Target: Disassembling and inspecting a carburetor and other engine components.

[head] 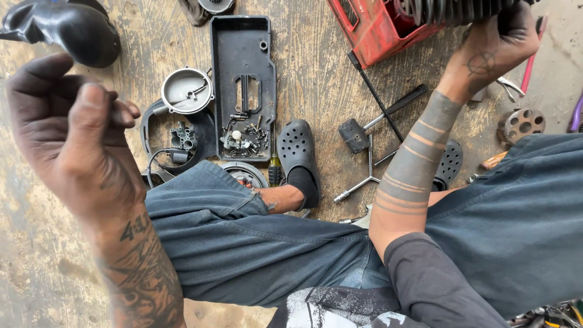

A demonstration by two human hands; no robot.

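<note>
The right hand (495, 42) is gripping the finned engine cylinder (455, 11) at far right, above the red housing (373, 27). The left hand (67, 127) is hovering well apart at near left, pinching a small part too hidden to identify.

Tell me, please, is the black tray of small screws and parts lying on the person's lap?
No, the black tray lies on the floor beyond the person's knee.

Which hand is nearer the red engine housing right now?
Right. The right hand grips a dark finned part beside the red housing; the left hand is raised far across the frame.
</note>
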